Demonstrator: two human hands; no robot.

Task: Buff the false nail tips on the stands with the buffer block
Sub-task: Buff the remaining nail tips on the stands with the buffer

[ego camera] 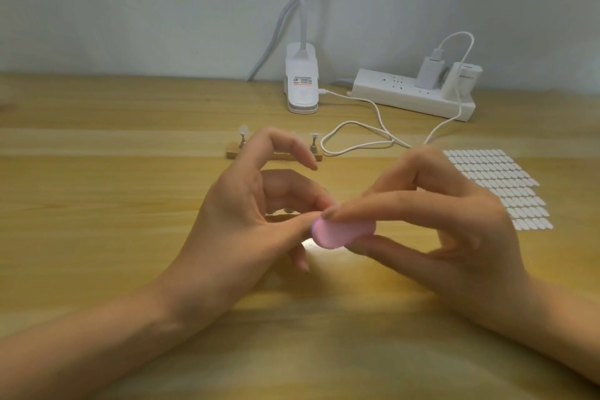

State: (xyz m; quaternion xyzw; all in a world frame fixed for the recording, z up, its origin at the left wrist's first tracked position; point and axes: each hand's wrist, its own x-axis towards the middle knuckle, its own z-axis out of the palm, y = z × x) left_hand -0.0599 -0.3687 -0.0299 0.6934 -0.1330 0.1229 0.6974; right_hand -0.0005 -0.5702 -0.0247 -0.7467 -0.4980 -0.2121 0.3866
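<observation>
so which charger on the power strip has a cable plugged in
The left charger, nearer the lamp base: a white cable plugs into its top. The right charger shows none.

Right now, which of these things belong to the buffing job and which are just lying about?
Job: buffer block pinched in right hand; left hand at its end, what it pinches hidden; wooden base, stands, nail tip.
Lying about: clip lamp, power strip, white cable, sheet of white tabs.

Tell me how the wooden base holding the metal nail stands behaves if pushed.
The long wooden base lies low and flat, so it would probably slide, not tip. Its thin upright metal stands could shed a pale false nail tip if knocked.
</observation>
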